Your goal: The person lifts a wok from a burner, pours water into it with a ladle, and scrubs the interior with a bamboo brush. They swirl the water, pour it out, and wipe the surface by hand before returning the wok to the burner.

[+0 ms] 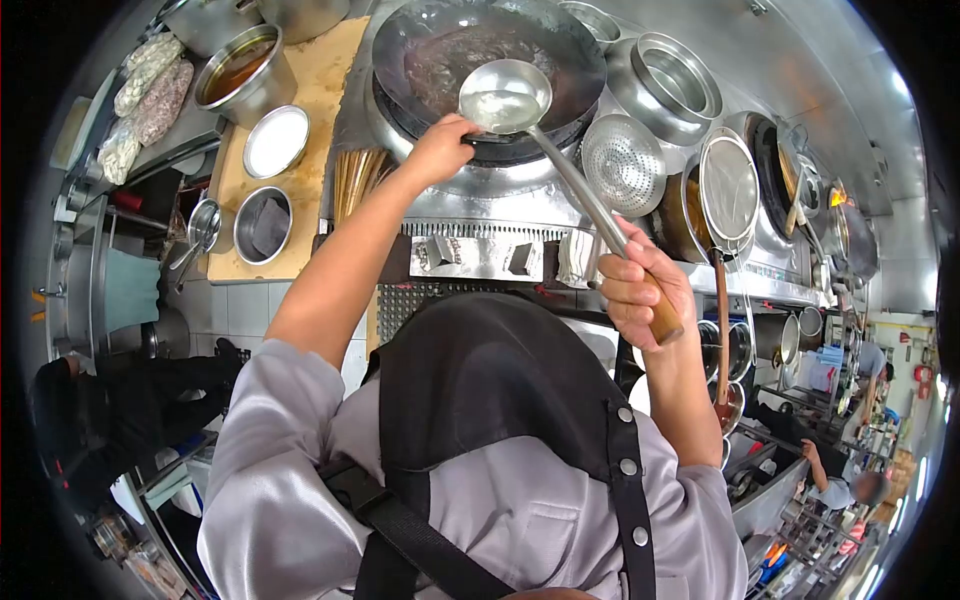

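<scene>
My right hand (645,290) is wrapped round the wooden end of a long metal ladle (506,95). The ladle's round bowl hangs over the near side of a dark wok (400,55), with a little clear liquid or a shine in it. Inside the wok, the dark, wet-looking bottom shows what seems to be liquid. My left hand (445,150) is closed at the wok's near edge, gripping it by the rim or handle; its fingertips are partly hidden beside the ladle bowl. The wok sits on a round stove ring.
Right of the wok are a perforated skimmer (622,165), nested metal bowls (675,85) and a mesh strainer (730,185). On the left are a bamboo brush (358,180), a pot of brown liquid (240,70) and a metal container (263,225). Another person (835,490) is at far right.
</scene>
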`<action>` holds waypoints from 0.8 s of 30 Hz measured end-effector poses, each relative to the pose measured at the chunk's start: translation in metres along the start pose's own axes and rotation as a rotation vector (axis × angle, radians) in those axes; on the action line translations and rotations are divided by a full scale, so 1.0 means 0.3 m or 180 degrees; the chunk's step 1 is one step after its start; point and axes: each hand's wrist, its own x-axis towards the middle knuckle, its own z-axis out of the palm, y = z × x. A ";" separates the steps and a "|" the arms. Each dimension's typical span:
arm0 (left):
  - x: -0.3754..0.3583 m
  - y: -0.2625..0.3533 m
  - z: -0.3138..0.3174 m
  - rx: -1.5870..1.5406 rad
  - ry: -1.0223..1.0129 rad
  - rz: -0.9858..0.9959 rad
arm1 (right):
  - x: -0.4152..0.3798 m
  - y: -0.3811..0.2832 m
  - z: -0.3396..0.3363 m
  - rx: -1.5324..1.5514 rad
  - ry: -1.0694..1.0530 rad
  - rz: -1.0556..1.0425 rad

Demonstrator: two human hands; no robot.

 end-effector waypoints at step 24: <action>-0.006 0.172 0.048 0.1342 0.0193 0.0553 | -0.231 0.049 0.111 -0.1536 0.0783 -0.0732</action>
